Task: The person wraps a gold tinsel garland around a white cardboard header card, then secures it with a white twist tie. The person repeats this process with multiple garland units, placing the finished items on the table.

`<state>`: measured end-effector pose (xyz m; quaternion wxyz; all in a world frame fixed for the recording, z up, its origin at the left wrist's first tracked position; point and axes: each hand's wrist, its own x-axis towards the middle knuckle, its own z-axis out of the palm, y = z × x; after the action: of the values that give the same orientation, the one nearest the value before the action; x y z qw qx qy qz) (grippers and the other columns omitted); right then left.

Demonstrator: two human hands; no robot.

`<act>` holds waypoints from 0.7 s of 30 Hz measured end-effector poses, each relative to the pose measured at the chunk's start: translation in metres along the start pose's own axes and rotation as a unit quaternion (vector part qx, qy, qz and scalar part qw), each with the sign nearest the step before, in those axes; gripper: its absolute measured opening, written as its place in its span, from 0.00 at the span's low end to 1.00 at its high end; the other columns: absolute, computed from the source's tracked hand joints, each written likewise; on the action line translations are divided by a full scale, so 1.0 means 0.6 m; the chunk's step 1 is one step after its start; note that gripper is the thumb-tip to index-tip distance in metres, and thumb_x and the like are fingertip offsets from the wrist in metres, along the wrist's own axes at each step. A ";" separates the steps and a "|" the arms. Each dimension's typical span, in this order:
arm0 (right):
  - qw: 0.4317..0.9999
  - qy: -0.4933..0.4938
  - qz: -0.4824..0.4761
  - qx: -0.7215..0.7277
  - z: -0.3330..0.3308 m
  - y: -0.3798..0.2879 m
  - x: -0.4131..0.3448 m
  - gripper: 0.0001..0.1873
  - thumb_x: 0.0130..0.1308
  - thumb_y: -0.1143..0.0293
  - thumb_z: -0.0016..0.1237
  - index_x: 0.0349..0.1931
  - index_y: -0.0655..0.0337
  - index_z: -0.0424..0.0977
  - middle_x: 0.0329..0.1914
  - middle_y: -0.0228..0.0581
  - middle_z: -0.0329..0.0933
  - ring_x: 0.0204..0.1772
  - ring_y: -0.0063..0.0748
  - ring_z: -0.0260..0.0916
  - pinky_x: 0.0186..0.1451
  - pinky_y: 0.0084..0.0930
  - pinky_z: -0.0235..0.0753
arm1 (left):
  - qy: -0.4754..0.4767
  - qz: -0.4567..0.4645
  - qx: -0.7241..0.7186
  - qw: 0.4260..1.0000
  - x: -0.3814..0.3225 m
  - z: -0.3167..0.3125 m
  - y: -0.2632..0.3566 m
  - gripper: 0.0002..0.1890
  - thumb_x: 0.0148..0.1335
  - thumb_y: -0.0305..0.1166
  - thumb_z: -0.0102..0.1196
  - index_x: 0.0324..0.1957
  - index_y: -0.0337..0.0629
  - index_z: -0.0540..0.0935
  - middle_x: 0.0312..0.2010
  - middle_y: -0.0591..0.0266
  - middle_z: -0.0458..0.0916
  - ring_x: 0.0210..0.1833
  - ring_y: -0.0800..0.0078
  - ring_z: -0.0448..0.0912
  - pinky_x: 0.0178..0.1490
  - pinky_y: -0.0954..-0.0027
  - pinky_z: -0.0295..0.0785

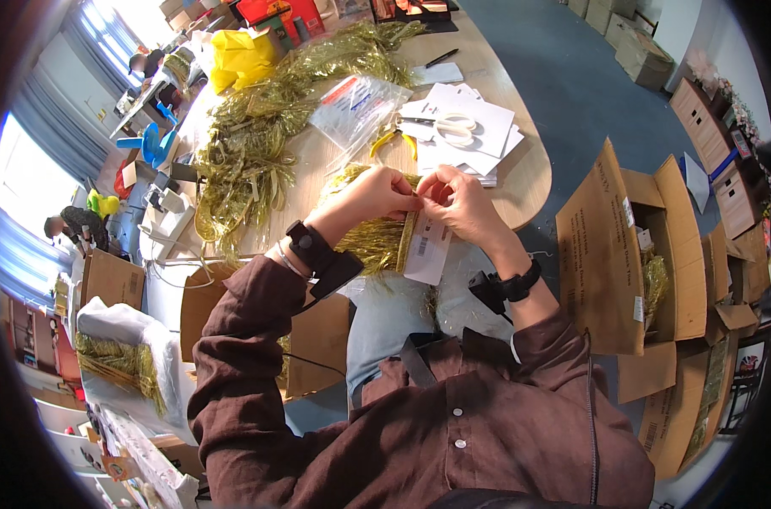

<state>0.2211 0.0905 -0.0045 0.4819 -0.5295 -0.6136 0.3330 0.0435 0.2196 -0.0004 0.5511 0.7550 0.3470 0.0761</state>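
My left hand [380,198] lies over a gold tinsel fringe [372,245], its thumb and finger pinched at the upper end of the fringe's flat band [407,245]. Against that band sits a white card [426,251] bearing a barcode and print. My right hand [456,202] pinches at the card's upper end, its fingertips meeting those of the left. Whatever small piece lies between the fingertips is hidden. Just beyond the hands are yellow-handled pliers [393,145], partly under white cards [487,121]. White-handled scissors [454,128] rest on those cards.
A heap of gold tinsel [251,140] covers the table's left side, near a yellow bag [240,60]. A clear plastic bag [360,108] and a black pen [441,58] lie farther back. Open cardboard boxes [595,254] stand at right. Two people work at far left.
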 end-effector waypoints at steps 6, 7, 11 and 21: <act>0.998 0.032 -0.053 -0.015 0.007 0.004 0.000 0.10 0.64 0.80 0.56 0.45 0.65 0.82 0.41 0.41 0.80 0.36 0.25 0.77 0.41 0.23 0.79 | -0.002 -0.002 0.003 1.000 0.002 0.002 0.001 0.15 0.59 0.35 0.74 0.35 0.31 0.87 0.28 0.63 0.86 0.29 0.82 0.83 0.33 0.78 0.81; 0.998 0.034 -0.048 0.003 0.008 0.004 0.000 0.11 0.64 0.80 0.56 0.46 0.64 0.82 0.41 0.41 0.80 0.36 0.26 0.77 0.41 0.23 0.79 | 0.002 0.004 0.017 1.000 0.002 0.003 0.001 0.15 0.59 0.35 0.74 0.35 0.31 0.87 0.28 0.63 0.86 0.29 0.82 0.83 0.34 0.78 0.81; 0.997 0.028 -0.054 -0.040 0.005 0.007 0.000 0.11 0.63 0.80 0.56 0.46 0.64 0.83 0.41 0.41 0.80 0.37 0.29 0.78 0.42 0.26 0.80 | 0.004 0.002 0.023 1.000 0.001 0.004 0.004 0.14 0.59 0.35 0.74 0.36 0.31 0.88 0.29 0.63 0.86 0.30 0.81 0.83 0.34 0.78 0.81; 0.991 0.069 -0.109 -0.038 0.017 0.032 0.000 0.08 0.64 0.77 0.57 0.43 0.64 0.83 0.38 0.44 0.81 0.39 0.38 0.80 0.43 0.30 0.81 | 0.018 -0.004 -0.015 1.000 -0.001 0.006 -0.004 0.14 0.58 0.31 0.73 0.39 0.29 0.85 0.31 0.60 0.86 0.32 0.79 0.84 0.35 0.76 0.82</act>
<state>0.2176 0.0959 -0.0252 0.5365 -0.4992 -0.6447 0.2177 0.0439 0.2170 -0.0036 0.5564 0.7439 0.3584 0.0930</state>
